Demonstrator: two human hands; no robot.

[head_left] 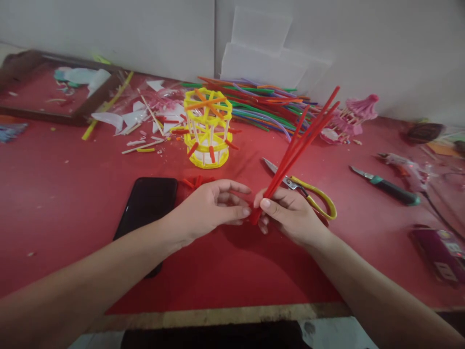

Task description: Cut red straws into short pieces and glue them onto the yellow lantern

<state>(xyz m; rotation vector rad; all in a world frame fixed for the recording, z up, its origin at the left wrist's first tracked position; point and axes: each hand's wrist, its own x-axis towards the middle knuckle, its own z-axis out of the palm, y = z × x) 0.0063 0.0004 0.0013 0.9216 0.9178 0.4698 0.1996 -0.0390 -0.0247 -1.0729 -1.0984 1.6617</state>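
My right hand (290,211) is closed around the lower ends of several long red pipe cleaners (296,148), which slant up to the right. Just left of it, my left hand (218,206) has its fingers apart, slightly curled, its fingertips close to the lower ends of the bundle. Scissors with yellow handles (321,191) lie partly behind my right hand. Beyond my left hand are short red pieces (196,182), and behind them stands a round yellow frame (207,145) with white posts and red and orange pieces.
A black phone (150,203) lies left, partly under my left forearm. Coloured pipe cleaners (261,104) and scraps (136,116) line the back, near a brown frame (80,114). A pink model (350,121), cutter (394,190), glue gun (409,169) and purple object (438,254) are right.
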